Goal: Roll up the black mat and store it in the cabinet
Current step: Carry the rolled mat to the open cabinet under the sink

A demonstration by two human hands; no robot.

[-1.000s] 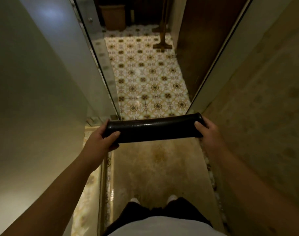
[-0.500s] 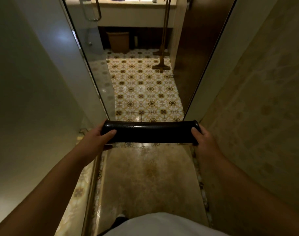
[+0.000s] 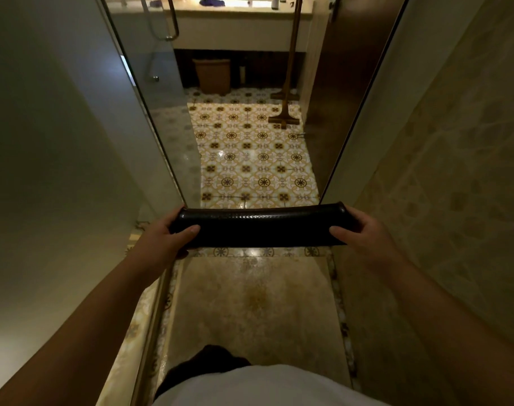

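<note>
The black mat (image 3: 261, 228) is rolled into a tight, glossy tube and held level in front of me, crosswise. My left hand (image 3: 165, 240) grips its left end, thumb lying on top. My right hand (image 3: 362, 232) grips the right end the same way. The roll hangs over the threshold between a narrow stone-floored stall and a patterned tile floor (image 3: 250, 159). No cabinet can be made out for certain; a vanity counter (image 3: 238, 23) stands at the far end of the room.
A glass door (image 3: 150, 112) with a metal handle stands open on the left. On the right are a dark wooden door (image 3: 337, 98) and a tiled wall. A long-handled floor squeegee (image 3: 285, 112) and a brown bin (image 3: 213, 74) stand ahead under the counter.
The view has tilted up and moved forward, so more of the counter and bin shows. The roll stays in both hands, now level and nearer the threshold.
</note>
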